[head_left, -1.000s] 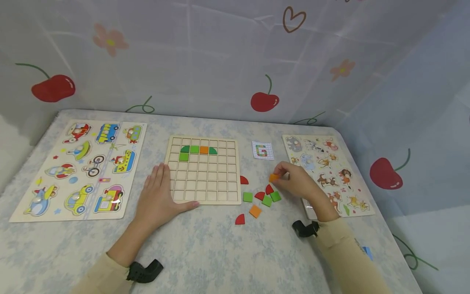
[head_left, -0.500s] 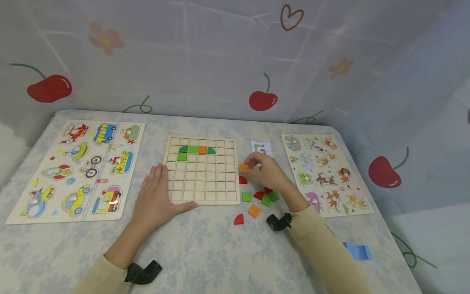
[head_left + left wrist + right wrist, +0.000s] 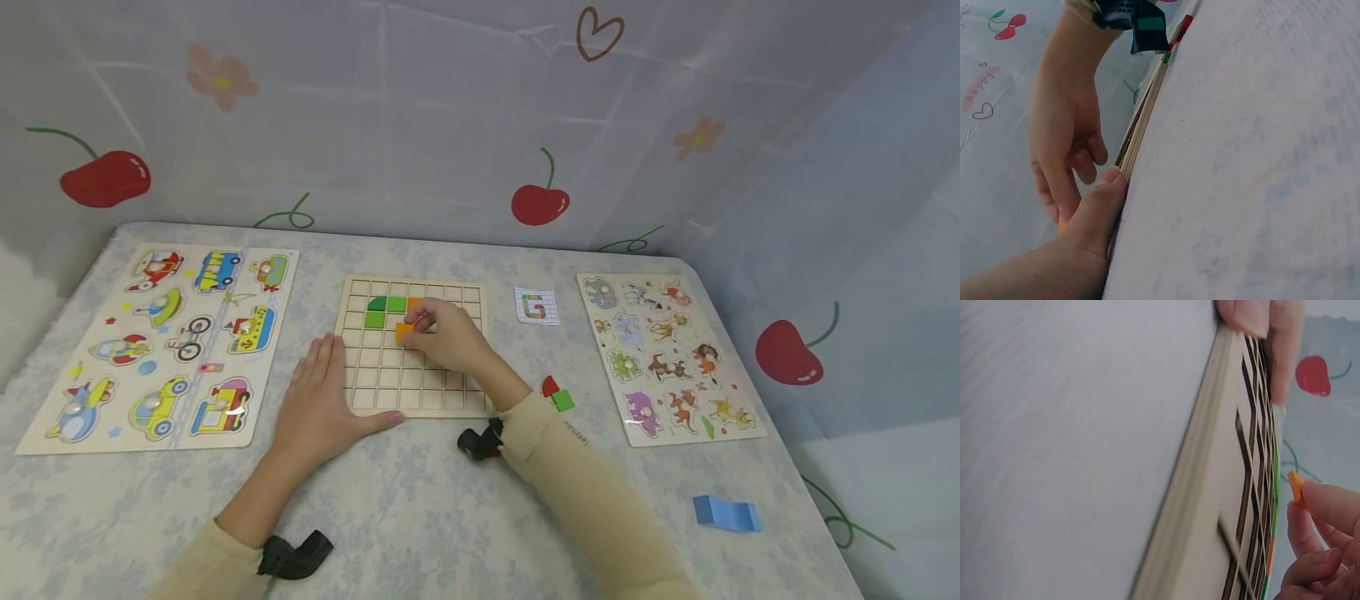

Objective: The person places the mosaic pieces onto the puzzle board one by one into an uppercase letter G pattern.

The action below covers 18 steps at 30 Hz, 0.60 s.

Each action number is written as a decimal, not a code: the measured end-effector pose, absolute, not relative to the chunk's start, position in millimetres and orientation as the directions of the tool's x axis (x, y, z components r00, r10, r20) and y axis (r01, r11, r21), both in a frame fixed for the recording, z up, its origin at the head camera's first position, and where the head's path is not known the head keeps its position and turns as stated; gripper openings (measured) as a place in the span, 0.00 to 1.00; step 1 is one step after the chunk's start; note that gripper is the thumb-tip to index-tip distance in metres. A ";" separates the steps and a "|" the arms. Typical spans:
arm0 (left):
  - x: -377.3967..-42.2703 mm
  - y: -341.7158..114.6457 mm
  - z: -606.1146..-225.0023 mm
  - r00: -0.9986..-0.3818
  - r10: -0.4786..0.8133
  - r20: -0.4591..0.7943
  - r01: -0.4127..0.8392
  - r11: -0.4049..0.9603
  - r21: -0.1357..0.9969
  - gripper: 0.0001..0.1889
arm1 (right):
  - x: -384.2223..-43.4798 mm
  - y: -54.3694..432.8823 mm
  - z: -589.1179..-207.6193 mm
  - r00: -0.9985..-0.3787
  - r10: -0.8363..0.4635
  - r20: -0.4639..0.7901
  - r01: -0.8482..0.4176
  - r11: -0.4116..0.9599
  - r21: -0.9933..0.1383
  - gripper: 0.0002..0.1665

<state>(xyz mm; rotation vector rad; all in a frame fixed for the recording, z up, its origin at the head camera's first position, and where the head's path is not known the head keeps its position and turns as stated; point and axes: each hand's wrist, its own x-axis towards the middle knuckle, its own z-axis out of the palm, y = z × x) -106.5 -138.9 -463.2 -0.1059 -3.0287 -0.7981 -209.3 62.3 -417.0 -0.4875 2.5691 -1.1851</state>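
Observation:
My right hand (image 3: 450, 335) pinches an orange square tile (image 3: 403, 333) between thumb and fingertips, over the wooden grid board (image 3: 367, 398). In the right wrist view the orange tile (image 3: 1297, 489) stands tilted above the board's surface. Set in the upper left of the grid are a dark green quarter-round tile (image 3: 377, 303), two light green squares (image 3: 396, 304) and an orange square (image 3: 414, 303), partly covered by my right hand. My left hand (image 3: 318, 408) lies along the board's left side, fingers straight, thumb on the front edge. The left wrist view shows that thumb (image 3: 1105, 187) at the board's edge.
A small pattern card (image 3: 537, 307) lies right of the board. A red tile (image 3: 550, 386) and a green tile (image 3: 562, 400) show beside my right forearm, which hides other pieces. Picture puzzles stand left (image 3: 180, 350) and right (image 3: 667, 358). A blue strip (image 3: 727, 513) lies front right.
My right hand has carried the orange tile leftward from beside the right puzzle, past the card, to over the grid. My left hand has stayed at the board's edge.

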 end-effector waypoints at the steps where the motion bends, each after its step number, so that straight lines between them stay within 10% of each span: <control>1: -106.6 -139.0 -463.4 -0.998 0.064 0.026 0.068 0.868 0.491 0.78 | -209.5 56.3 -417.5 -0.905 -0.414 -0.100 -0.191 0.604 -0.774 0.11; 18: -105.8 -139.6 -463.6 -0.996 0.071 0.045 0.084 0.870 0.487 0.77 | -204.6 13.7 -419.1 -0.894 -0.438 -0.094 -0.300 0.743 -0.599 0.10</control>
